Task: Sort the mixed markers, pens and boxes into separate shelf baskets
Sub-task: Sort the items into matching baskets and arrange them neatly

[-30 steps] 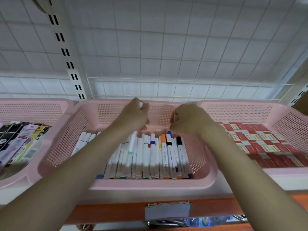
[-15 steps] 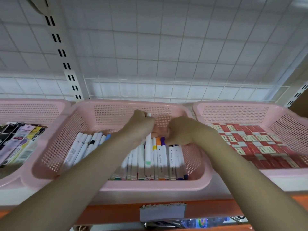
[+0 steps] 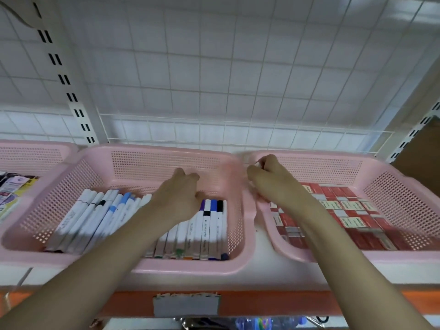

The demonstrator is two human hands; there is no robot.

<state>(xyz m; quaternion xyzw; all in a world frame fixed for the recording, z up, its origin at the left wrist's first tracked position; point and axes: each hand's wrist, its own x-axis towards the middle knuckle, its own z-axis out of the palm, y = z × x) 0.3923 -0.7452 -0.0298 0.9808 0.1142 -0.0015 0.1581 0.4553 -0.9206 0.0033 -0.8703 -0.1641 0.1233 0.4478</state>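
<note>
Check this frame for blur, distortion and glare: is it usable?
Head view: wide-angle bending curves the wire grid and shelf upright; motion blur smears the right hand and the basket rims beside it; the boxes are soft, their labels unreadable; the markers near the left hand are sharper; lighting is even and soft, without harsh glare. Usable for layout, not for fine detail.

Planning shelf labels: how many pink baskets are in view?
3: the left basket cut off by the frame edge, the middle basket holding markers, the right basket holding red boxes. More may sit outside the frame.
</note>
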